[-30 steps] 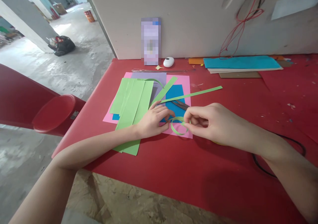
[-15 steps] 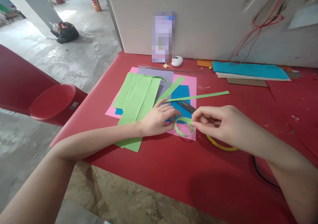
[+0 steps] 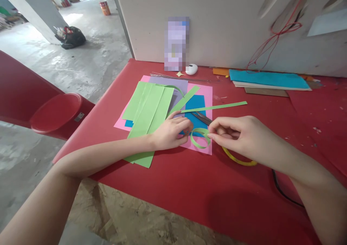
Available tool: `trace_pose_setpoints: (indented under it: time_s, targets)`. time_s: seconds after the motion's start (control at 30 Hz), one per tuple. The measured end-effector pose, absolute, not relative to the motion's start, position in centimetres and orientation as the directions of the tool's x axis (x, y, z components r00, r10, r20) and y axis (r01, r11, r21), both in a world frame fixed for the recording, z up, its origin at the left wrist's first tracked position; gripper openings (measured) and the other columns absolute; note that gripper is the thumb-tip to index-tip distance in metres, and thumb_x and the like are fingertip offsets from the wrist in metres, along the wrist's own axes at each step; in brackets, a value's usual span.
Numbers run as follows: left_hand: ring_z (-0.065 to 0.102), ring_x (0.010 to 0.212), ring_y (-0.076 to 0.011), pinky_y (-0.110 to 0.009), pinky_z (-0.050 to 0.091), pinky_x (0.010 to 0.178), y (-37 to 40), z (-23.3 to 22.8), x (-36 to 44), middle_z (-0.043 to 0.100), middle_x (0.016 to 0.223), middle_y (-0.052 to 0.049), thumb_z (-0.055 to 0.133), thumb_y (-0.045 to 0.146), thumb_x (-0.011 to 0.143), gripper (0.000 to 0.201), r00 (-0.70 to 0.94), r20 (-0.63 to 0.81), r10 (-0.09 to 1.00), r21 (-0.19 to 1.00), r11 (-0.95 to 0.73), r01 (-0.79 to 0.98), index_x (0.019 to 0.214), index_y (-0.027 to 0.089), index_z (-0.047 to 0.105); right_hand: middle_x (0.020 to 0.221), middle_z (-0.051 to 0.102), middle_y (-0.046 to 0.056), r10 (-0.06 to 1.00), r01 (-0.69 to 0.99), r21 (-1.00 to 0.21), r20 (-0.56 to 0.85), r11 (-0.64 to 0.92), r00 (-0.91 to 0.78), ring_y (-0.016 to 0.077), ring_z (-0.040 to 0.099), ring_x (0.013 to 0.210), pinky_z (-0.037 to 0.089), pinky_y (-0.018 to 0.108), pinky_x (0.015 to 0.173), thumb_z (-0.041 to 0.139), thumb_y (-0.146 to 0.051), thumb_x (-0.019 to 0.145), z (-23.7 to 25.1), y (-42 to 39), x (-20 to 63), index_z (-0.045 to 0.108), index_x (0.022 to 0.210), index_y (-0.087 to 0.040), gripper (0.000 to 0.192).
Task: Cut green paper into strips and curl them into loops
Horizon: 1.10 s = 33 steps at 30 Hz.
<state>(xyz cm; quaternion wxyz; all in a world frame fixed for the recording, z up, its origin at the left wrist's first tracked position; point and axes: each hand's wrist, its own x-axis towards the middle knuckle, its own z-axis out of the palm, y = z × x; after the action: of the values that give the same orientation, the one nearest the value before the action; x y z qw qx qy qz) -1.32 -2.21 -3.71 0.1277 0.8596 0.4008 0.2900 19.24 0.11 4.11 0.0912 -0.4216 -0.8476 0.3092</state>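
Observation:
My right hand (image 3: pixel 230 131) pinches a narrow green paper strip (image 3: pixel 200 146) curled into a ring, holding its right side between thumb and forefinger. Close to the ring's left side, my left hand (image 3: pixel 175 132) is closed with curled fingers; what they hold, if anything, is hidden. Scissors with yellow handles (image 3: pixel 240 161) lie partly under my right hand, their dark blades pointing up-left. Green paper sheets (image 3: pixel 149 107) are stacked beneath and behind my left wrist. A straight green strip (image 3: pixel 217 107) stretches to the right beyond my hands. Blue paper (image 3: pixel 199 101) and pink paper (image 3: pixel 208 93) lie underneath.
At the back, a phone with a blurred screen (image 3: pixel 176 44) leans on the panel beside a white rounded object (image 3: pixel 191 69). Thin wires (image 3: pixel 176 77) lie before it. Blue sheets (image 3: pixel 271 79) are stacked at back right. A red stool (image 3: pixel 56 113) stands left of the red table (image 3: pixel 162 190).
The left forefinger has drawn back slightly from the top of the green ring. The right hand keeps its pinch, and the whole view has shifted a little.

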Motion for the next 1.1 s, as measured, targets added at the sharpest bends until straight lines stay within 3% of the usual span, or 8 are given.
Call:
trace_pose_setpoints:
  time_s: [0.27, 0.87, 1.1]
  targets:
    - [0.058, 0.077, -0.0119, -0.040, 0.027, 0.109, -2.08, -3.71, -1.35, 0.061, 0.077, 0.002, 0.043, 0.013, 0.076, 0.016, 0.535, 0.362, 0.763, 0.459, -0.646, 0.610, 0.076, 0.021, 0.057, 0.053, 0.043, -0.005, 0.774, 0.662, -0.584, -0.087, 0.470, -0.627, 0.0099, 0.038, 0.049, 0.031, 0.023, 0.047, 0.054, -0.032, 0.078, 4.18, 0.10, 19.29, 0.055, 0.069, -0.023, 0.013]
    - [0.058, 0.078, -0.0121, -0.041, 0.032, 0.108, -1.99, -3.91, -1.39, 0.061, 0.080, -0.002, 0.044, 0.016, 0.082, 0.015, 0.527, 0.401, 0.750, 0.489, -0.661, 0.569, 0.080, 0.018, 0.059, 0.050, 0.051, -0.004, 0.756, 0.621, -0.597, -0.036, 0.508, -0.653, 0.0090, 0.042, 0.045, 0.032, 0.022, 0.044, 0.055, -0.032, 0.080, 4.49, 0.02, 19.37, 0.056, 0.070, -0.022, 0.014]
    - [0.056, 0.081, -0.0134, -0.036, 0.044, 0.095, -1.85, -4.11, -1.31, 0.060, 0.083, -0.005, 0.044, 0.012, 0.082, 0.015, 0.511, 0.487, 0.709, 0.474, -0.705, 0.527, 0.080, 0.016, 0.059, 0.054, 0.056, -0.003, 0.773, 0.639, -0.608, -0.066, 0.471, -0.631, 0.0100, 0.045, 0.048, 0.035, 0.023, 0.046, 0.056, -0.035, 0.080, 4.57, 0.10, 19.27, 0.058, 0.071, -0.022, 0.015]
